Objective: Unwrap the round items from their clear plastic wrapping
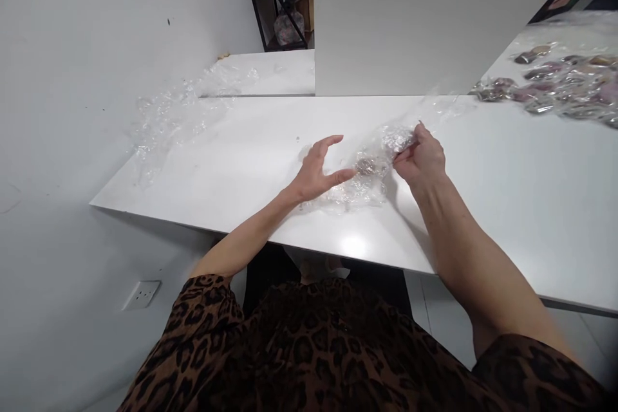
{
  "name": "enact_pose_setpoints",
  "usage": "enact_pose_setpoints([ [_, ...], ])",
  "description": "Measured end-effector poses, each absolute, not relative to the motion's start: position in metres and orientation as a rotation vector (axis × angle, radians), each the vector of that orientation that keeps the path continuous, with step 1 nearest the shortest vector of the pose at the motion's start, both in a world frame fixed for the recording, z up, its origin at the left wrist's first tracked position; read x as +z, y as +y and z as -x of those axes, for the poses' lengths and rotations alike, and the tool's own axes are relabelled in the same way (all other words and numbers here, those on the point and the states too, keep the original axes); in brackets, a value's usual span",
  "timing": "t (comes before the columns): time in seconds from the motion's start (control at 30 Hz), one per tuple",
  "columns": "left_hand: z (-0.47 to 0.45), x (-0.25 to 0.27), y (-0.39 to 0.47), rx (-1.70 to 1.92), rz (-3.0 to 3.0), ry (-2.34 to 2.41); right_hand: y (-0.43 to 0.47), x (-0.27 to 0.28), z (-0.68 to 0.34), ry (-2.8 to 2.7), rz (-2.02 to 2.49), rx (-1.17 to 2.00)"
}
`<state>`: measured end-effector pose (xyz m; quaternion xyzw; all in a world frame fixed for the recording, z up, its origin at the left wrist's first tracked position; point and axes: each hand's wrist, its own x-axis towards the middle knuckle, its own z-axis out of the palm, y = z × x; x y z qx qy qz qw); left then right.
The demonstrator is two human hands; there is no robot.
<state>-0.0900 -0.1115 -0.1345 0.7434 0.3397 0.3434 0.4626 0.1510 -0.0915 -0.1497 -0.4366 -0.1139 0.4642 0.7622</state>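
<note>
Crinkled clear plastic wrap (355,192) lies in the middle of the white table, between my two hands. A small brownish item (365,166) shows through the plastic; its kind is hard to make out. My left hand (315,172) is open over the plastic's left side, thumb and fingers spread apart. On the other side, my right hand (421,153) pinches the raised end of the plastic between thumb and fingers, slightly above the table.
More loose clear plastic (168,116) is heaped at the table's left end, by the wall. Several plastic-wrapped items (570,80) lie at the far right. A white upright panel (396,19) stands along the back edge, with a black shelf rack (277,6) beyond.
</note>
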Motion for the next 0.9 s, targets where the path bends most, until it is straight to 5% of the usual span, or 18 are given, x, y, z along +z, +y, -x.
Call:
enact_pose_setpoints([
  [0.43, 0.036, -0.139, -0.116, 0.88, -2.244, 1.174, -0.108, -0.134, -0.127, -0.374, 0.917, 1.119],
  [0.9, 0.058, -0.057, -0.1, 1.054, -1.246, 0.858, -0.107, -0.141, -0.125, -0.48, 1.055, 1.269],
])
